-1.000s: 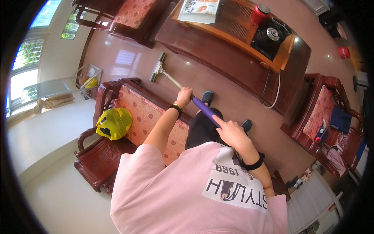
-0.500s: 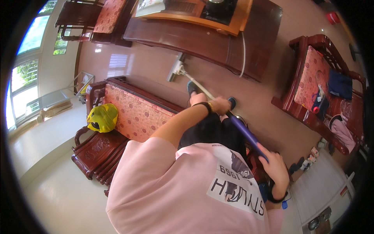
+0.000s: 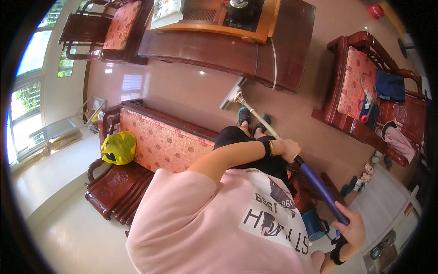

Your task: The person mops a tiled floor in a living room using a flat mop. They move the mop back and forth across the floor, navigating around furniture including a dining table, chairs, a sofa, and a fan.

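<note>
A long-handled floor mop slants across the view, with both of my hands on it. Its flat, pale grey head (image 3: 232,93) rests on the floor just off the low wooden table. My left hand (image 3: 288,150) is wrapped round the cream pole (image 3: 261,117), where it meets the purple grip (image 3: 318,183). At the grip's upper end, by my right side, my right hand (image 3: 353,226) is closed round it. My feet in dark shoes (image 3: 244,116) stand behind the mop head.
A dark wooden table (image 3: 191,52) spans the far side, a white cable (image 3: 274,64) hanging over it. On the left stands a cushioned wooden bench (image 3: 164,141) with a yellow bag (image 3: 118,147). Another bench (image 3: 353,86) is at the right, near several shoes (image 3: 362,178). A blue bucket-like container (image 3: 314,226) sits beside me.
Both hands have drawn the mop back toward my right side. Its head has shifted right and a little nearer. My feet stand closer together, and the view has shifted slightly.
</note>
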